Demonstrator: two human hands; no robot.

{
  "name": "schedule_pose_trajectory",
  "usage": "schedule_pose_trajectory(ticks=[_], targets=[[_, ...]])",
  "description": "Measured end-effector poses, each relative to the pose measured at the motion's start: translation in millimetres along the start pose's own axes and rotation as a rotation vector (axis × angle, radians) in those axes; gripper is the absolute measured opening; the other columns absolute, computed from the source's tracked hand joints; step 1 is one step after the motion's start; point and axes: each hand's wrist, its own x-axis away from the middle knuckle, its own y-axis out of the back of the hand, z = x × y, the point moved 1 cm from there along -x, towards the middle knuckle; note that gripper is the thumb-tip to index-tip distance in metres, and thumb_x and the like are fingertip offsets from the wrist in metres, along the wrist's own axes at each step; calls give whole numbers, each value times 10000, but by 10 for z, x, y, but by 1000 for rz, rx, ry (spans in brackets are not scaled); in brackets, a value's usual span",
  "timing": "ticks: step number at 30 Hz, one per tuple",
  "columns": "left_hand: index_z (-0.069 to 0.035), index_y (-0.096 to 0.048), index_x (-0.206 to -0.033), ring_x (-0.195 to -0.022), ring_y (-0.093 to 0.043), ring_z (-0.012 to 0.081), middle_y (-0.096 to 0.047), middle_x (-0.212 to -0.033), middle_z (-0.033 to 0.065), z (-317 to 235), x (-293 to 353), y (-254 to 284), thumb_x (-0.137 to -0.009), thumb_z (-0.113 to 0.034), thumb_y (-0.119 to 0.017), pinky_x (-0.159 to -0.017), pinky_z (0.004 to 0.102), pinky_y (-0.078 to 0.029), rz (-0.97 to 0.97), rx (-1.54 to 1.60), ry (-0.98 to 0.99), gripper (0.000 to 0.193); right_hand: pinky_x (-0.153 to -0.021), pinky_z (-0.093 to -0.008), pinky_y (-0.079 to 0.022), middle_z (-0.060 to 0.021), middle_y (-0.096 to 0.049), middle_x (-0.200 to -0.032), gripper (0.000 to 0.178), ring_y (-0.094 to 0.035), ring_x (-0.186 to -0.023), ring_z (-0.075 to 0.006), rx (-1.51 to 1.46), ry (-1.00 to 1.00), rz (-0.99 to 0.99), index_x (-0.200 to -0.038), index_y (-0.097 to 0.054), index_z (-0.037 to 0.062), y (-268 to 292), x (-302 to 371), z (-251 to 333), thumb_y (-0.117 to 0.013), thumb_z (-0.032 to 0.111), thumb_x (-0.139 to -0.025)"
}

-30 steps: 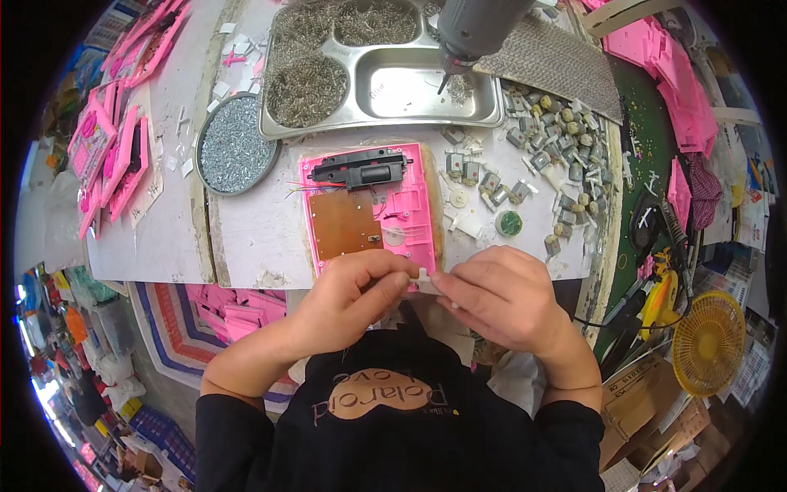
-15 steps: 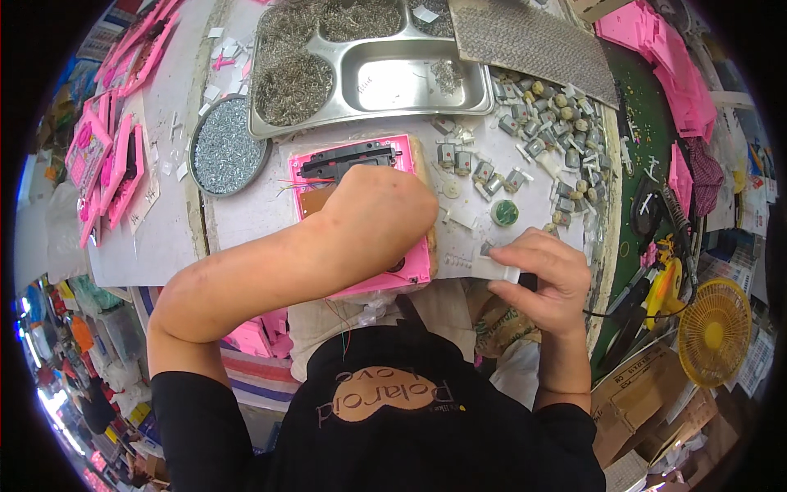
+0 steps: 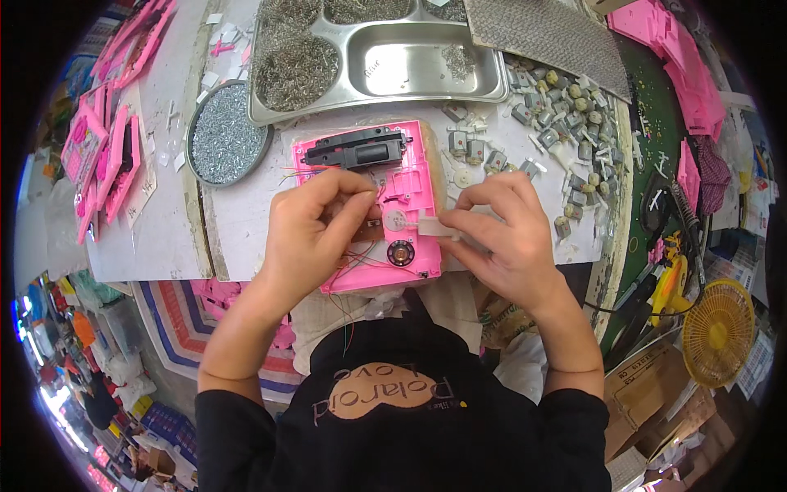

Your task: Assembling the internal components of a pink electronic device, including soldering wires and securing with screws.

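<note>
A pink plastic housing (image 3: 422, 180) lies in front of me on a wrapped pad. A black module (image 3: 361, 149) sits along its far side, a small round speaker (image 3: 401, 253) near its close edge. My left hand (image 3: 316, 230) is over the housing's left part, thumb and finger pinched beside thin red wires (image 3: 357, 261); what is between the tips is hidden. A brown board (image 3: 370, 231) shows partly under it. My right hand (image 3: 504, 238) pinches a flat white piece (image 3: 431, 227) at the housing's right edge, next to a pale round disc (image 3: 395, 220).
A metal compartment tray (image 3: 385, 102) of small metal parts stands at the back. Left of the housing is a round dish (image 3: 228, 135) of screws. Several small motors (image 3: 566, 123) lie at right, near a textured board (image 3: 545, 41). Pink housings (image 3: 102, 164) stack far left.
My left hand has drawn back from across the housing to its left part, uncovering the black module and speaker. My right hand has brought the white piece leftward from the table to the housing.
</note>
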Motion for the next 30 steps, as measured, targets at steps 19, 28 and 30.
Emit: schedule_pose_trajectory(ticks=[19,28,30], targets=[[-32,-716,-1015,-670,-733,200,-742,-794,98,254,43,-103,-920,-37,-729,-597,297,-549,0,-229,-361,96,-811,-399,-511,-61,-668,-940,319,-605,-925,-299,-106,89,83,-974,-754,75,-344,-122,-212,-872,123,-682],[-48,-701,-1033,-682,-728,264,-749,-843,102,231,65,-106,-898,-35,-734,-599,345,-560,75,-609,-634,139,-862,-400,-511,-72,-672,-1001,242,-597,-996,-301,-141,-38,88,-982,-750,88,-250,30,-85,-827,138,-758],[-45,-692,-1023,-688,-733,259,-754,-855,101,238,39,-128,-907,-30,-721,-606,339,-564,68,-583,-607,120,-883,-424,-503,-96,-669,-997,239,-602,-1014,-320,-9,-152,-111,-978,-742,79,63,123,-329,-806,113,-750]])
